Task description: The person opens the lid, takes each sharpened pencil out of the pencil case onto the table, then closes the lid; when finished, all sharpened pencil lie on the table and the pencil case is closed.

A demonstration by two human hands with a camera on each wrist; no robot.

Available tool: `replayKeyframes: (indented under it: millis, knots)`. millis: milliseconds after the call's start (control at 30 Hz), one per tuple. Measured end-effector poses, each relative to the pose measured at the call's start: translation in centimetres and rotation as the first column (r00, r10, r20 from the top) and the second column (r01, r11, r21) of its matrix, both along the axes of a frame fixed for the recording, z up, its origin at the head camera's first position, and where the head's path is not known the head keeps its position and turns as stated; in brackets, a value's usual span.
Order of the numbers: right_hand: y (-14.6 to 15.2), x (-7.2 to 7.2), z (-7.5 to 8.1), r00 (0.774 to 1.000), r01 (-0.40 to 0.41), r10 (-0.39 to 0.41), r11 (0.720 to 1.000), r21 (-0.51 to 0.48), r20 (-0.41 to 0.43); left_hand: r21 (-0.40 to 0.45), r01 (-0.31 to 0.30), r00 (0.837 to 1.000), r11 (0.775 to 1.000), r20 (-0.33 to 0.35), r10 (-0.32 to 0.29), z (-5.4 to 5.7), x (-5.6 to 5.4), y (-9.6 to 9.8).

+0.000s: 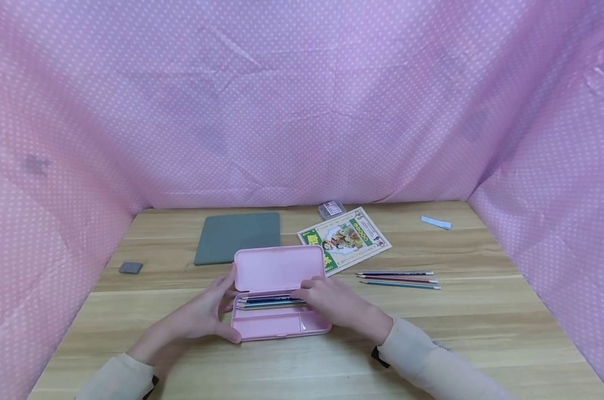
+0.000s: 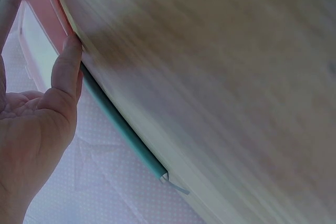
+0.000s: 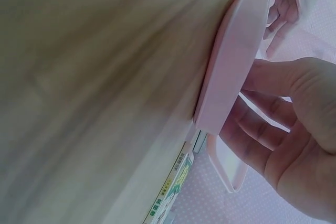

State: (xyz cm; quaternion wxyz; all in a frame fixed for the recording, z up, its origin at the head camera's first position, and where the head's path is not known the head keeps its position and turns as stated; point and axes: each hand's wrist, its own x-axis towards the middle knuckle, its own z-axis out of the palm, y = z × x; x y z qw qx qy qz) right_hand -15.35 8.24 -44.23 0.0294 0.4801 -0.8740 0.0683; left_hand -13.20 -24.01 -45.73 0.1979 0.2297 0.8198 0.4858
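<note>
A pink pencil case (image 1: pixel 266 328) lies with its lid (image 1: pixel 281 266) raised at the back. Several pencils (image 1: pixel 269 303) lie side by side in its rear compartment. My left hand (image 1: pixel 204 314) spans the case's left side, thumb at the front left corner and fingers by the hinge. The left wrist view shows a fairly straight finger (image 2: pixel 67 69) touching the case edge. Over the right end of the case, my right hand (image 1: pixel 337 303) reaches to the pencil ends. Its fingertips are hidden inside the case, so whether they pinch a pencil cannot be seen.
Behind the case lie a grey-green notebook (image 1: pixel 239 236) and an illustrated booklet (image 1: pixel 357 239), with a small labelled box (image 1: pixel 331 209) beyond. More pencils (image 1: pixel 399 279) lie to the right. A grey eraser (image 1: pixel 130 268) is far left, a pale strip (image 1: pixel 435 222) back right. Pink dotted cloth surrounds the table.
</note>
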Motion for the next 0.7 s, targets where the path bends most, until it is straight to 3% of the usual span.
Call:
replayKeyframes:
  millis: [400,700]
  knots:
    - [-0.12,0.03,-0.03,1.000,0.001,0.000,1.000,-0.027,0.030,-0.038,-0.010,1.000,0.999,0.005,0.011,0.18,-0.09,-0.24]
    - [-0.01,-0.10,0.12,0.997,0.019,-0.018,1.000,-0.024,0.077,-0.016,-0.002,1.000,1.000,0.010,0.002,0.17,-0.04,-0.10]
